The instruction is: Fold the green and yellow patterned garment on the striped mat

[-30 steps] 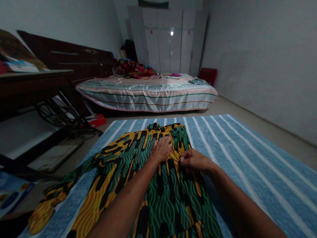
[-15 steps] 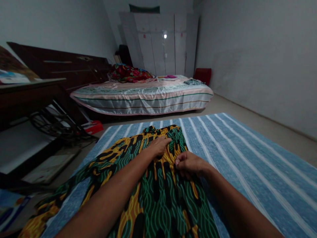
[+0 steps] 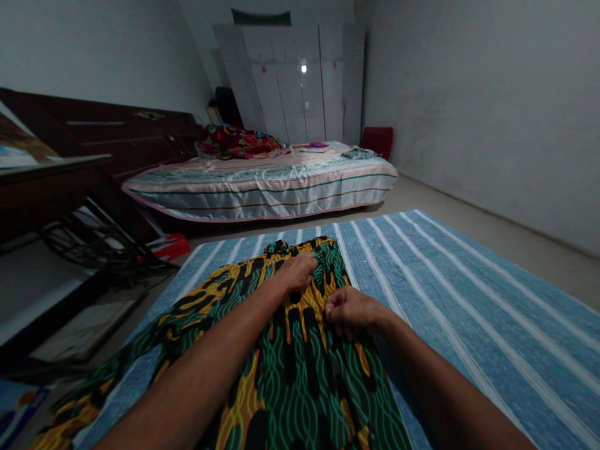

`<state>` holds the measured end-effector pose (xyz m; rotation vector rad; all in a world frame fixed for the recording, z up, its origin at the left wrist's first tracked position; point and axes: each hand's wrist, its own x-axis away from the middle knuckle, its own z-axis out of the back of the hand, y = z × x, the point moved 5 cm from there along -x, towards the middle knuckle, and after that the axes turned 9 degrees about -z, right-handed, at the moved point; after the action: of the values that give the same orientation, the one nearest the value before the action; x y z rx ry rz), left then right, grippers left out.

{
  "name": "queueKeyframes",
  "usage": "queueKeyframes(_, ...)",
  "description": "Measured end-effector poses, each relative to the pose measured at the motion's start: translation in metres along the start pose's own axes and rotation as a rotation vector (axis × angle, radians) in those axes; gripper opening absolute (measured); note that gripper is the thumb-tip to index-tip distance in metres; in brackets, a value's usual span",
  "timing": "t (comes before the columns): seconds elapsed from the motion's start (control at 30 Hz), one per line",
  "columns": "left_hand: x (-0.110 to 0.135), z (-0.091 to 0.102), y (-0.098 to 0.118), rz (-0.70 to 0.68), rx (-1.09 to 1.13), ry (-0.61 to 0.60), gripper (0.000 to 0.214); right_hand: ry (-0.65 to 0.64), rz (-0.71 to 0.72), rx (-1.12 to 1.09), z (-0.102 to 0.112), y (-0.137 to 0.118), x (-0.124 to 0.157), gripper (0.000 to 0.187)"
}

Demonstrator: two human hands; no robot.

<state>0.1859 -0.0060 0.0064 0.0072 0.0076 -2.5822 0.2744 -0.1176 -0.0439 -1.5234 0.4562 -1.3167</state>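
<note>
The garment (image 3: 300, 369) was thin printed cloth, matt and softly wrinkled. The striped mat (image 3: 445, 294) under it looked woven, coarse and dull. The bed cover (image 3: 262, 194) was shiny, satin-like cloth. The wardrobe (image 3: 290, 81) doors were glossy and caught a spot of light. The desk (image 3: 51, 187) was dark, smooth wood.

The patterned garment (image 3: 281, 350), green, yellow and black, lay spread flat on the striped mat, its far end seemingly bunched.

Green-yellow-black wavy garment (image 3: 300, 369) on blue-white striped mat (image 3: 469, 312).
</note>
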Motion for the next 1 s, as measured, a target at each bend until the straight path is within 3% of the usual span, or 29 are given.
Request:
queueKeyframes(0.1,0.003,-0.001,-0.003,0.008,-0.025,-0.029,0.018,-0.013,0.014,-0.001,0.000,0.000,0.000,0.005)
queueKeyframes(0.6,0.011,-0.005,-0.006,0.131,-0.033,0.091,0.013,-0.029,0.010,-0.015,-0.001,0.001,-0.002,0.004)
queueKeyframes(0.77,0.009,-0.005,0.002,-0.006,-0.014,0.100,0.037,-0.020,-0.003,-0.004,0.000,0.001,-0.002,0.006)
queueKeyframes(0.87,0.008,-0.008,0.006,-0.059,0.000,0.080,0.030,-0.018,-0.028,-0.001,0.000,0.001,-0.002,0.007)
queueKeyframes(1.0,0.009,-0.012,0.007,-0.011,-0.018,0.096,0.020,-0.018,-0.032,-0.018,0.001,0.001,-0.002,0.007)
